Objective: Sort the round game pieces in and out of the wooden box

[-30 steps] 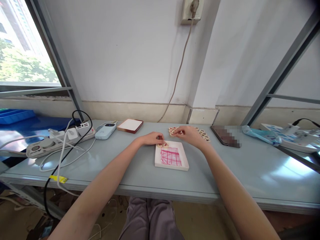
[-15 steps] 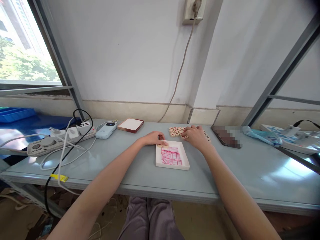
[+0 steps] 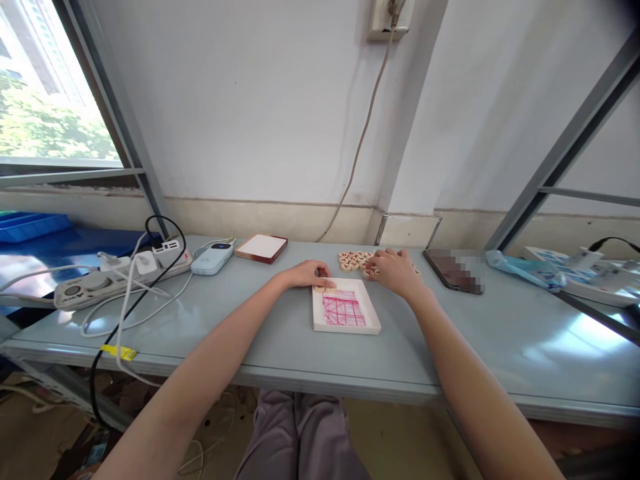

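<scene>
A shallow white box [image 3: 346, 329] with pink scribbled lines on its floor lies in front of me. My left hand [image 3: 307, 273] is curled at its far left corner, the thumb over a couple of round wooden pieces inside and the fingers at the far edge. Beyond the box lies a group of Chinese chess pieces [image 3: 354, 261], pale wooden discs with dark and red characters. My right hand [image 3: 395, 270] reaches over the right part of this group, its fingers bent down onto a piece. The fingertips partly hide what they touch.
A dark red-edged box lid [image 3: 263, 247] lies at the back. Leftward are a light blue power bank [image 3: 213, 259] and a power strip [image 3: 123, 277] with tangled cables. A phone [image 3: 453, 273] and a blue plastic bag [image 3: 523, 269] lie to the right.
Both hands stay nearly where they were, the right one shifting very slightly over the pieces. The view has tilted a little.
</scene>
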`<state>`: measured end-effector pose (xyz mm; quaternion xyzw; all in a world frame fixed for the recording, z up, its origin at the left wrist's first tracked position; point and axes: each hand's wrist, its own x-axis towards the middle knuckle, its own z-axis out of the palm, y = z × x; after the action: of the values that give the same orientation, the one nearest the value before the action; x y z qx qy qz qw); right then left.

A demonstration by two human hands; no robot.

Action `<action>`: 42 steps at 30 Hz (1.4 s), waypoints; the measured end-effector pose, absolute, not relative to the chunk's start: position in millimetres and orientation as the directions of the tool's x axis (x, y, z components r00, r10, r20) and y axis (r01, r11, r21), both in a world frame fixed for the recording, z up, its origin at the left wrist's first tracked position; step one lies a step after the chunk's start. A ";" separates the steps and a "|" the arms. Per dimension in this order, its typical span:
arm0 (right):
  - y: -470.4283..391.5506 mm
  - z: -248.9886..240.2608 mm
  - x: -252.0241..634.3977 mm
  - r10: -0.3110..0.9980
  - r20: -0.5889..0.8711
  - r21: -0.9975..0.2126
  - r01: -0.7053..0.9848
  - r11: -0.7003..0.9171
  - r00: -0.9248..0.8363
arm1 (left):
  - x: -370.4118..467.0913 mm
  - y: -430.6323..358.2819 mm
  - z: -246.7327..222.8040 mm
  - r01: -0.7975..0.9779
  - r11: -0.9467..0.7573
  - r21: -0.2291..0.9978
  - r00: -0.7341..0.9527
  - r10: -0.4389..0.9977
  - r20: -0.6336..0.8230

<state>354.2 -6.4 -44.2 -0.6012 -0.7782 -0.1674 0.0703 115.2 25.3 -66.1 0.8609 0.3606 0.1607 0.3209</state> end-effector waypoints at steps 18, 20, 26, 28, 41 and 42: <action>-34.7 -21.7 316.6 0.832 0.110 -0.146 0.819 0.554 -0.543 | 116.2 28.8 -69.4 0.484 -0.568 0.665 0.718 0.693 0.069; -35.2 -22.1 316.0 0.842 0.075 -0.141 0.830 0.539 -0.534 | 116.1 28.9 -69.5 0.484 -0.568 0.666 0.719 0.692 0.069; -32.3 -29.3 311.9 0.848 0.054 -0.171 0.832 0.527 -0.527 | 113.7 27.3 -64.5 0.493 -0.582 0.647 0.737 0.674 0.045; -31.2 -28.4 314.0 0.843 0.065 -0.214 0.818 0.534 -0.533 | 114.2 25.2 -62.4 0.497 -0.576 0.649 0.742 0.670 0.027; -7.0 -41.8 364.8 0.978 0.158 0.158 0.982 0.109 -0.134 | 131.7 16.3 -71.6 0.545 -0.596 0.590 0.666 0.735 0.127; -6.4 -42.8 365.5 0.978 0.159 0.161 0.981 0.108 -0.134 | 131.8 17.8 -72.6 0.532 -0.598 0.599 0.673 0.728 0.129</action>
<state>365.5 -6.4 -42.8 -0.6580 -0.7443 -0.1139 0.0064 131.8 17.8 -72.6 0.8749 0.3602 0.1837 0.2666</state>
